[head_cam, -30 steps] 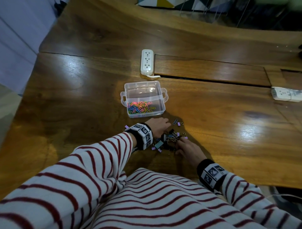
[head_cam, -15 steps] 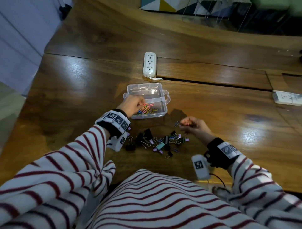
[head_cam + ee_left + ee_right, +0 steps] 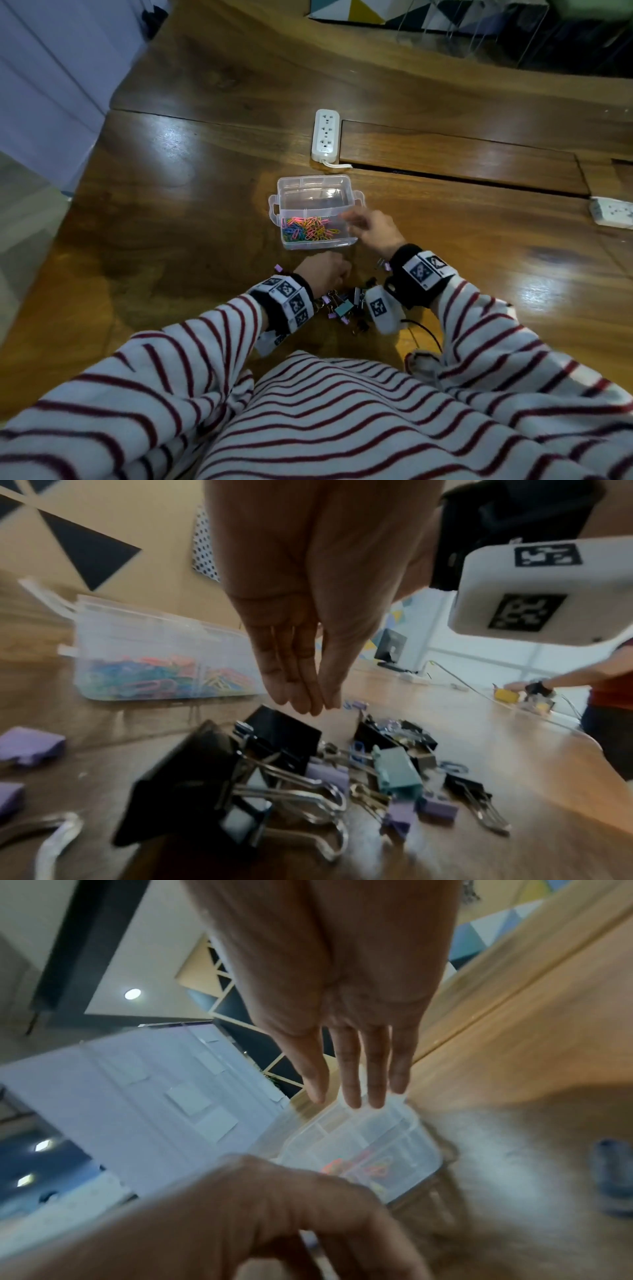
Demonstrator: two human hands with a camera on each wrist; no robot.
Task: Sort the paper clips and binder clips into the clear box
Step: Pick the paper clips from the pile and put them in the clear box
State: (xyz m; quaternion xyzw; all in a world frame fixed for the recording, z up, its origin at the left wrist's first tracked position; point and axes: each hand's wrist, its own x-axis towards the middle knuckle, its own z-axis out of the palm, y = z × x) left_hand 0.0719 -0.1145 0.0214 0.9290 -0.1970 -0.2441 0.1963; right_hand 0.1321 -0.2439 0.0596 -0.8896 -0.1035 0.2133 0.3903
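Sorting scene: a clear box (image 3: 317, 192) sits on the wooden worktop (image 3: 171, 205), a little above the frame's centre in the head view.
Box contents: coloured paper clips (image 3: 308, 229) fill the lower compartment; the upper compartment looks bare.
Loose pile: binder clips (image 3: 284, 767), black, purple and teal, lie heaped on the worktop just below the box, between the two wrists.
Left grip: the left hand (image 3: 323, 274) hangs over the pile, fingers (image 3: 291, 680) straight and pressed together, holding nothing visible.
Right grip: the right hand (image 3: 373, 229) is at the box's right rim, fingers (image 3: 377, 1069) straight and slightly spread above it; blur hides whether anything is held.
Edges: a white power strip (image 3: 325, 135) lies just above the box, beside a long dark slot in the worktop; another strip (image 3: 613, 212) sits at the right edge.
Open room: bare wood stretches left of the box and to its right.
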